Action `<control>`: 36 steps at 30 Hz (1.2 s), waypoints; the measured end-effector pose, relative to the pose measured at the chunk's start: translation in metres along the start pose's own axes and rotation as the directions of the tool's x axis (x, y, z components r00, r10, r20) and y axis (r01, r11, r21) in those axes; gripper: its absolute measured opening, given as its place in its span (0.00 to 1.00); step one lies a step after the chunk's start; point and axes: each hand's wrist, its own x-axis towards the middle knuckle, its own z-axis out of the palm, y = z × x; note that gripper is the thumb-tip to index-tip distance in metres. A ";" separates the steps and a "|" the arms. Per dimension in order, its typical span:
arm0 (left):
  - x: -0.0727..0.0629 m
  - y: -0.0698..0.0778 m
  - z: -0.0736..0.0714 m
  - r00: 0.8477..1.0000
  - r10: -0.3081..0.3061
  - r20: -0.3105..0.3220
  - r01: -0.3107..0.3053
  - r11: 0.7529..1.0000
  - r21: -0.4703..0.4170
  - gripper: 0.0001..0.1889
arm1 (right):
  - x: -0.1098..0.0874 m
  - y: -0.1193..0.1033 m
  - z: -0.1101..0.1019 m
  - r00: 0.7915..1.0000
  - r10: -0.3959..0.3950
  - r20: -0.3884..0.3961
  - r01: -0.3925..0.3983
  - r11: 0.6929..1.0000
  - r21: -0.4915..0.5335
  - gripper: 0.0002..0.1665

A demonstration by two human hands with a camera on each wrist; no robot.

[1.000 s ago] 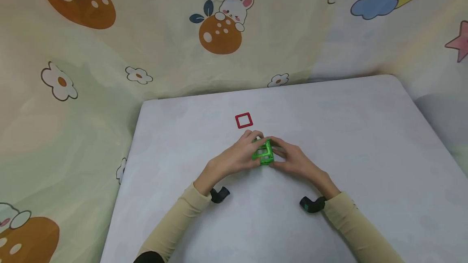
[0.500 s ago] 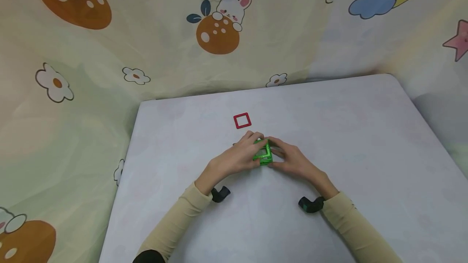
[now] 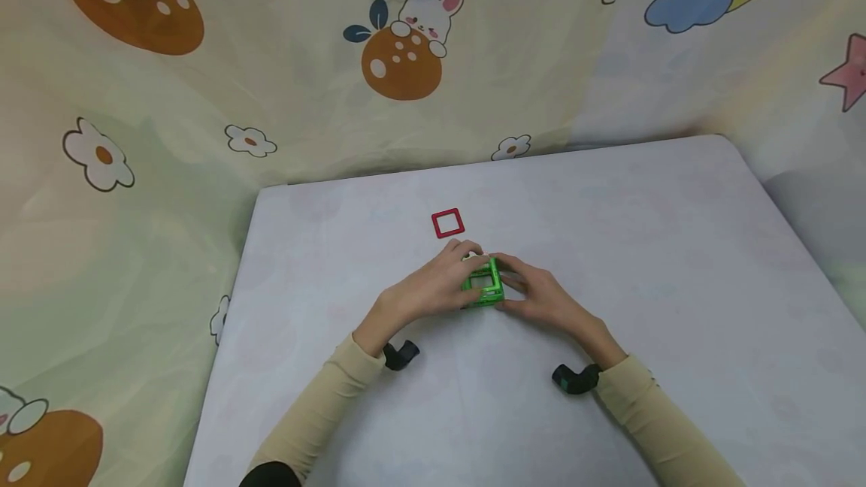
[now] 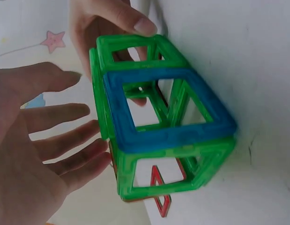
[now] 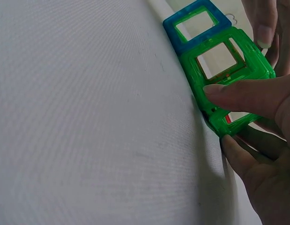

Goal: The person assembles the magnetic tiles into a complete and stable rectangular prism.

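A small box-like build of green magnetic tiles point(image 3: 495, 293), open square frames joined edge to edge, stands on the white table between both hands. One blue square tile point(image 4: 173, 138) forms part of its side in the left wrist view. My right hand point(image 3: 548, 297) holds the build at its right end, with the thumb point(image 5: 243, 96) pressed on a green frame and the other fingers around the end and far side. My left hand point(image 3: 426, 288) is at the other end, its fingers point(image 4: 60, 115) spread and fairly straight, fingertips right beside the green frames.
A red square tile point(image 3: 436, 226) lies flat on the table point(image 3: 609, 216) just beyond the hands. Black wrist mounts point(image 3: 576, 379) hang under the forearms. A patterned cloth point(image 3: 304, 81) rises behind the table's back edge and along its sides.
My left hand has shifted slightly left, uncovering a little more of the green build. The right hand keeps its hold, and the red tile has stayed in place.
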 end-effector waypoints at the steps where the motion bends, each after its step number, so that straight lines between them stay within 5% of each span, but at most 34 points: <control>1: 0.000 -0.002 -0.001 1.000 -0.008 -0.009 0.007 1.000 -0.007 0.26 | 0.000 0.000 0.000 1.000 0.002 0.001 -0.002 1.000 0.007 0.49; 13: 0.006 -0.037 -0.013 0.983 -0.167 -0.075 0.161 0.984 -0.076 0.25 | -0.001 -0.001 -0.001 0.998 0.066 0.025 -0.066 0.997 0.029 0.50; 22: 0.023 -0.071 -0.013 0.964 -0.169 -0.204 0.155 0.984 -0.083 0.20 | 0.000 -0.002 -0.002 0.996 0.077 0.035 -0.079 0.995 0.054 0.50; 30: 0.041 -0.095 -0.005 0.952 -0.240 -0.189 0.230 0.970 -0.074 0.27 | -0.001 -0.004 -0.001 0.996 0.077 0.043 -0.079 0.995 0.066 0.50; 36: 0.048 -0.105 0.000 0.964 -0.231 -0.133 0.230 0.973 -0.028 0.31 | -0.002 -0.004 -0.001 0.996 0.075 0.046 -0.079 0.993 0.086 0.50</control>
